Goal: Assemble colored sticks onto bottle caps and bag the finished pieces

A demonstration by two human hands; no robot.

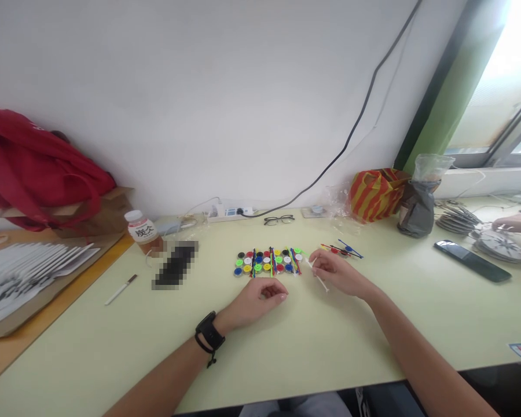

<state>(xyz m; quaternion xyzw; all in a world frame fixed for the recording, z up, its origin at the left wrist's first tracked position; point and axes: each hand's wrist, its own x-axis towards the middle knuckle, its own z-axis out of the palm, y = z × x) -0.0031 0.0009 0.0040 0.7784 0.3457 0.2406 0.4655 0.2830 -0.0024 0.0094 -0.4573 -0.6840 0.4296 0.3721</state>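
Bare forearms (pixel 425 347) nearest my cam reach over a pale green tbl (pixel 243 370), L wrist w/ black watch (pixel 209 331). I see the R hand (pixel 332 269) pinching a thin white stick (pixel 323 284) btwn fingertips, just R of rows of coloured discs (pixel 247 269) w/ coloured sticks (pixel 272 260) btwn them. L hand (pixel 254 301), fingers loosely curled, is just in front; I can't tell if it grips anything. Another person's hand (pixel 514 223): far R, nr stacked rounds (pixel 499 246).
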